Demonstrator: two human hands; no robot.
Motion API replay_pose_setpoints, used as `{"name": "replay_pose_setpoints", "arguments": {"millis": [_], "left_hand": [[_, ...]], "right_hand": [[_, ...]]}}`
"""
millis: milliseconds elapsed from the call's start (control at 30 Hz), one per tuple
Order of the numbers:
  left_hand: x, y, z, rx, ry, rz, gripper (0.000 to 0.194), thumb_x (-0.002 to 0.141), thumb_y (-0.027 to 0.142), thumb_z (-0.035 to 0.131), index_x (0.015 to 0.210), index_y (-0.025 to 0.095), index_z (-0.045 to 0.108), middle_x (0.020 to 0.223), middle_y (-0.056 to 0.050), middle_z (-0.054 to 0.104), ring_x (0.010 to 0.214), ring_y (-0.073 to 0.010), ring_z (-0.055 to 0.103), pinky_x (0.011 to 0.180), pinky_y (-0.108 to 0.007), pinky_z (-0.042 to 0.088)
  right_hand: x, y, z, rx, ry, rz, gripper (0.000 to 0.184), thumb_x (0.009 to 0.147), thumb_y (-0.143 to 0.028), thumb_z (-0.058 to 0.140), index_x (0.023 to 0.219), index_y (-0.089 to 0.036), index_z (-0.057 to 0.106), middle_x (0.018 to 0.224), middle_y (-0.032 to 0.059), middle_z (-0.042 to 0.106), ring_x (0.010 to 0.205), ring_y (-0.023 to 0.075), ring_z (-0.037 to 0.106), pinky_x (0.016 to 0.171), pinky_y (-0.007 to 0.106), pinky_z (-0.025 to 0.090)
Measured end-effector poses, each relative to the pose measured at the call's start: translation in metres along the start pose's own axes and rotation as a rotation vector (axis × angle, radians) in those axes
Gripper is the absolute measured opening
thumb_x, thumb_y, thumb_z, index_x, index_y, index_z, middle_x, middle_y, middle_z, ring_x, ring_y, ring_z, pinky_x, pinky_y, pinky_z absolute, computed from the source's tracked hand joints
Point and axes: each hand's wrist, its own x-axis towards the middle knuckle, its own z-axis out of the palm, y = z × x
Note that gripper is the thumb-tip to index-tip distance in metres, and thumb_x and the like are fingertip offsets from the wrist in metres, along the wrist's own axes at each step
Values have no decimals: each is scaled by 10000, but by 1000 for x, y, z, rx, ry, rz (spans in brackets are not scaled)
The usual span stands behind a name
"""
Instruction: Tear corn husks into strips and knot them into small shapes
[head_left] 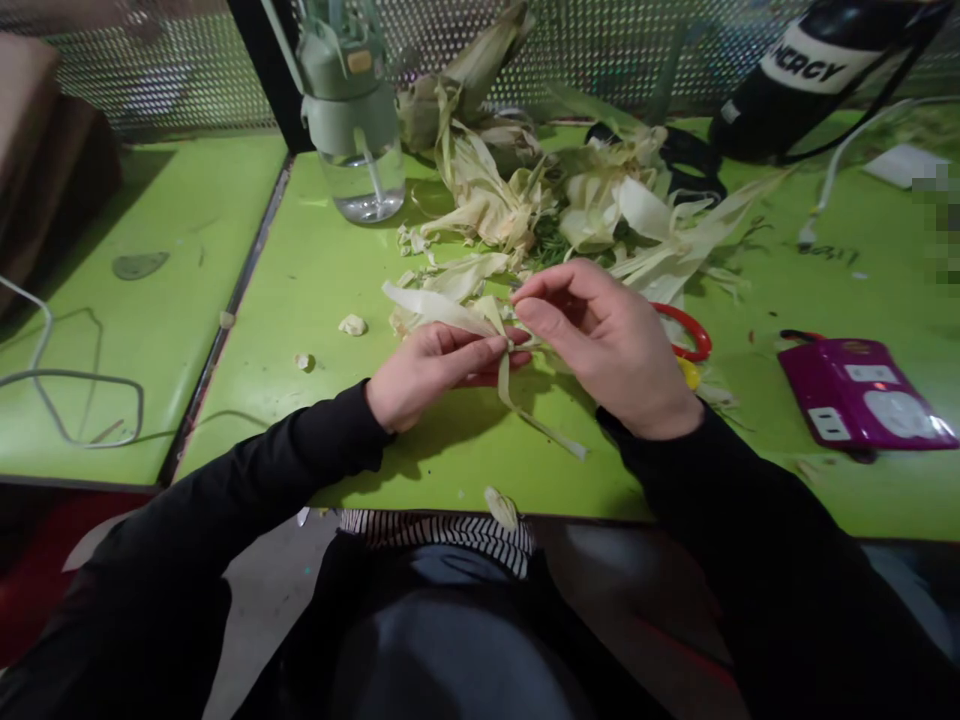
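A pale, yellowish-green husk piece (pixel 504 347) is sitting between the thumb and fingers of the left hand (pixel 439 368), above the near middle of the green table (pixel 420 440). It is looking knotted or gathered where the thumb is pressing. A wide, whitish strip (pixel 435 305) is reaching out from there to the far left, and a narrow strip (pixel 536 420) is hanging down and curving toward the near right, its end spreading slightly. The right hand (pixel 626 345) is hovering just beside the gathered part; whether its fingertips are gripping any husk is staying unclear. Loose, crumpled husks (pixel 499 200) are lying in a heap on the far side.
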Motion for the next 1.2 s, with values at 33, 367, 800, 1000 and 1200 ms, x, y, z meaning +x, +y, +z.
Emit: {"name": "replay_pose_setpoints", "arguments": {"millis": [33,367,800,1000,1200], "left_hand": [[1,1,0,-9,26,13,140,903,242,682,864,115,727,831,-62,768,779,-115,719,849,-281,575],[4,7,1,41,196,124,104,882,41,584,888,144,577,597,72,588,514,-38,551,584,-164,492],[2,19,-9,277,62,-72,252,828,66,608,1073,100,657,744,-33,704,621,-104,653,627,-235,555],[3,15,-10,237,70,113,198,859,191,679,1032,102,717,773,-20,699,640,-71,602,644,-203,519],[8,5,-13,204,151,195,186,798,250,772,894,113,690,690,3,676,614,-77,602,597,-205,489]], "right_hand": [[0,0,-1,-3,-7,13,161,898,-394,701,923,-236,688,922,30,683,758,171,654,670,328,526],[4,0,0,5,-172,81,327,822,-463,757,1020,-213,682,972,53,746,842,204,691,784,363,561],[1,7,2,-163,-62,-159,74,899,-258,676,917,-260,748,913,30,754,781,203,675,712,367,545],[-2,3,4,-291,1,-250,72,896,-224,675,837,-236,714,877,46,763,783,224,691,714,391,548],[-4,-3,7,-292,-8,-190,100,895,-225,675,797,-245,667,804,42,729,728,220,652,668,398,517]]}}
